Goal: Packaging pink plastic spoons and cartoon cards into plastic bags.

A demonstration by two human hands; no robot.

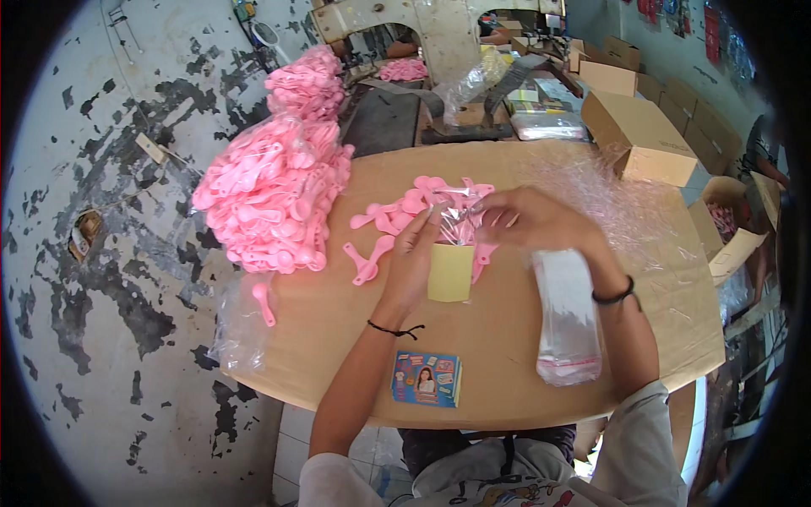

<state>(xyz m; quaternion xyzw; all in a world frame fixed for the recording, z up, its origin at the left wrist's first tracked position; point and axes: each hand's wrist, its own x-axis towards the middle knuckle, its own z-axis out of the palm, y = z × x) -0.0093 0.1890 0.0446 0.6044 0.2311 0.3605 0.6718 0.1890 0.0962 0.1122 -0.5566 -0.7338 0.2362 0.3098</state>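
Note:
My left hand is closed on the left edge of a small clear plastic bag, held above the table's middle. A plain yellow card shows at the bag's lower part. Pink shows through the upper part; I cannot tell whether it lies inside or behind. My right hand is beside the bag's top right, its fingers bent and blurred, so their grip is unclear. Under and beyond the hands lie several loose pink plastic scoops. One pair of scoops lies left of my left hand.
A stack of clear bags lies under my right forearm, and a stack of blue printed cards near the front edge. Big bags of pink scoops stand at left. Crumpled clear film and a cardboard box are at right.

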